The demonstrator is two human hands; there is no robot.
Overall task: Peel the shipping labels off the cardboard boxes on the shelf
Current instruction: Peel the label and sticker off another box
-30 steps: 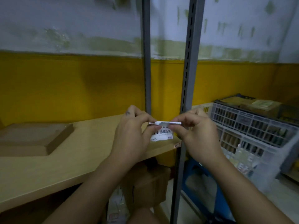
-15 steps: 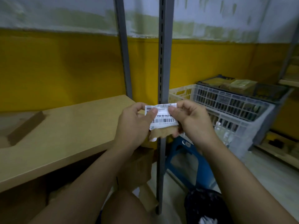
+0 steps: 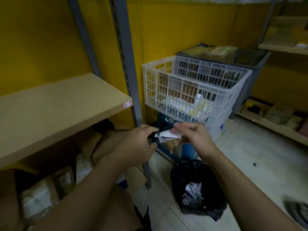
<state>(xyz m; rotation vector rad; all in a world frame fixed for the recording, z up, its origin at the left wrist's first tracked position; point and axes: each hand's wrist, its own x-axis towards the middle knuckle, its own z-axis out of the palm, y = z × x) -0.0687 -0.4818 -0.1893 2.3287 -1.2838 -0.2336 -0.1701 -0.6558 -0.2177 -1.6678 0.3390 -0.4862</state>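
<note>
The right hand (image 3: 195,135) has its fingers curled, pinching a crumpled white shipping label (image 3: 167,135) held in the air beside the grey shelf post (image 3: 128,67). The left hand (image 3: 138,145) has loosely spread fingers, its forefinger tip just beside the label's end; contact is too blurred to tell. Both forearms reach forward above a black bin bag (image 3: 196,174).

One wide-angle head-worn camera looked forward and down, close over the left hand (image 3: 135,147) and right hand (image 3: 195,137), facing the shelf (image 3: 58,100) and floor (image 3: 253,177).
</note>
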